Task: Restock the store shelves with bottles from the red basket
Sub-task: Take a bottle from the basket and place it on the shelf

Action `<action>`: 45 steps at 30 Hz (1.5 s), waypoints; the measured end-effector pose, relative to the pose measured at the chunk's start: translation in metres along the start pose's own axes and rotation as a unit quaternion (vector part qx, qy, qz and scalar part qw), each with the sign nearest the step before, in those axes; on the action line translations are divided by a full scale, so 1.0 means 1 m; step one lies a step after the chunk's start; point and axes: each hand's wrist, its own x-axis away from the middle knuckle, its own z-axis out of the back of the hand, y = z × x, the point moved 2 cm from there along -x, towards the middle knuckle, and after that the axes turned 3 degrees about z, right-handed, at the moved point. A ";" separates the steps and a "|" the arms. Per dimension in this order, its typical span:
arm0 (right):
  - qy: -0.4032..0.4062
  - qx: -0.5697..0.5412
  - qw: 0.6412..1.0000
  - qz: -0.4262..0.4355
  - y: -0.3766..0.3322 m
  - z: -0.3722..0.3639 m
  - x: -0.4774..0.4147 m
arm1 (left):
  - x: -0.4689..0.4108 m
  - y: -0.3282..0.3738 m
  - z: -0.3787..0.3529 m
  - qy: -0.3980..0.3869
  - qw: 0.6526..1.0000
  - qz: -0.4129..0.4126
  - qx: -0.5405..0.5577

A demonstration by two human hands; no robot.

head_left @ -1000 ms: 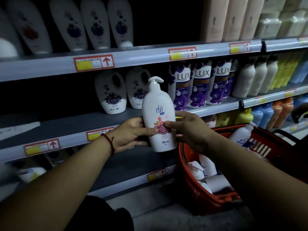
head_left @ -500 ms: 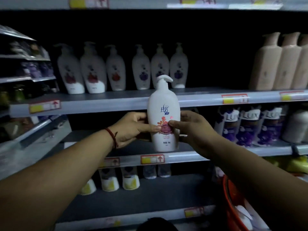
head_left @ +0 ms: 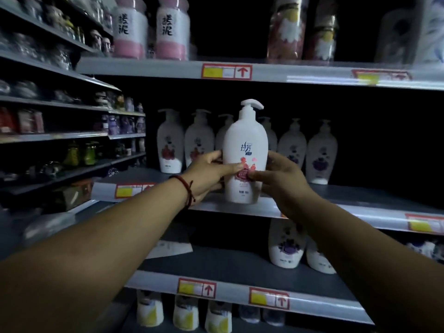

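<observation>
Head view: both hands are gripping one white pump bottle [head_left: 245,150] upright, at the front edge of the middle shelf [head_left: 341,210]. Left hand [head_left: 206,174] is clasping the bottle's left side, thumb lying across the red flower label, fingers [head_left: 211,156] wrapping behind. Right hand [head_left: 283,181] is clasping the right side, thumb tip pressing on the label just beside the left thumb. Can't tell whether the bottle base is resting on the shelf edge or hanging just above it. Red cord bracelet [head_left: 186,188] is sitting on the left wrist. Row of similar white bottles [head_left: 199,145] is standing farther back on the same shelf, red-flower labels left, purple ones right. Pink-and-white jars [head_left: 151,27] are standing on the shelf above. Price tag [head_left: 227,72] with red arrow is showing on that upper edge. Scene is dim, right side blurring.
</observation>
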 end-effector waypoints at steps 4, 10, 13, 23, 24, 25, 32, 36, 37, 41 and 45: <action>0.012 0.015 1.000 0.010 0.006 -0.012 -0.042 | -0.042 0.006 0.016 0.010 1.000 0.001 -0.016; 0.029 0.047 0.998 -0.009 0.042 -0.021 -0.103 | -0.102 -0.016 0.040 0.035 0.998 -0.019 -0.047; 0.037 0.070 0.997 -0.011 0.064 -0.025 -0.129 | -0.125 -0.036 0.052 0.063 0.994 -0.039 -0.075; 0.067 0.224 0.972 0.025 0.104 -0.026 -0.162 | -0.166 -0.076 0.067 0.171 0.942 -0.056 -0.282; 0.062 0.282 0.957 0.022 0.106 -0.026 -0.161 | -0.167 -0.077 0.067 0.177 0.935 -0.048 -0.304; 0.059 0.329 0.942 0.018 0.108 -0.025 -0.160 | -0.165 -0.076 0.066 0.179 0.927 -0.045 -0.328; 0.073 0.434 0.898 -0.003 0.113 -0.023 -0.164 | -0.159 -0.072 0.064 0.186 0.901 -0.043 -0.390; 0.071 0.454 0.888 -0.006 0.112 -0.023 -0.164 | -0.156 -0.072 0.064 0.182 0.902 -0.042 -0.388; 0.070 0.456 0.887 -0.008 0.112 -0.024 -0.164 | -0.156 -0.072 0.064 0.180 0.903 -0.041 -0.388; 0.071 0.465 0.883 -0.012 0.112 -0.025 -0.164 | -0.154 -0.073 0.063 0.155 0.906 -0.030 -0.393; 0.071 0.468 0.881 -0.015 0.114 -0.023 -0.165 | -0.157 -0.074 0.065 0.165 0.901 -0.025 -0.400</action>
